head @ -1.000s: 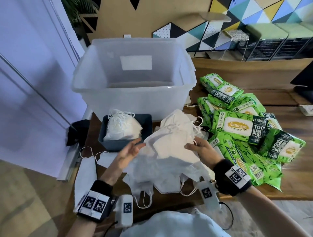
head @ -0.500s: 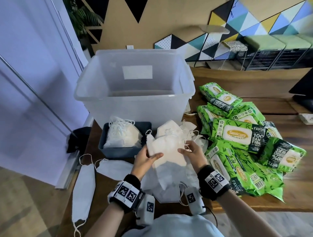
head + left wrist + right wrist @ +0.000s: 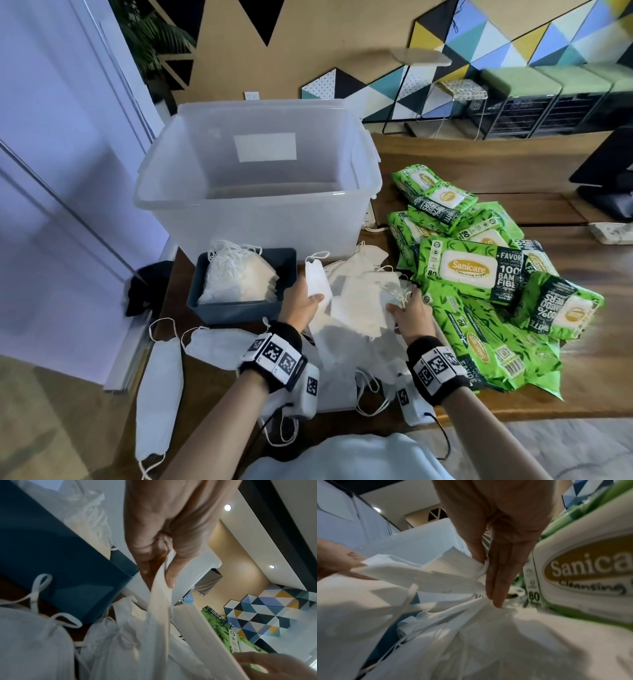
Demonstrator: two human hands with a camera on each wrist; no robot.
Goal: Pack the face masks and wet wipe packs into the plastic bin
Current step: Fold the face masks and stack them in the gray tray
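Observation:
A heap of white face masks [image 3: 359, 301] lies on the wooden table in front of a clear plastic bin [image 3: 260, 205], which looks empty. My left hand [image 3: 301, 301] pinches the left edge of a bundle of masks [image 3: 159, 601] between thumb and fingers. My right hand [image 3: 407, 308] grips the bundle's right end [image 3: 462, 566] with its ear loops. Green wet wipe packs [image 3: 479, 267] are piled to the right, close beside my right hand [image 3: 494, 574]. More masks [image 3: 236, 277] fill a small dark blue tray [image 3: 239, 308].
Two loose masks [image 3: 157, 387] lie near the table's left front edge. A black cloth [image 3: 144, 287] hangs at the left edge. A dark monitor base [image 3: 609, 178] and a white power strip [image 3: 613, 233] sit at the far right.
Both hands have moved closer together and lower onto the mask heap, gathering a bundle from each side. The head view has tipped down slightly.

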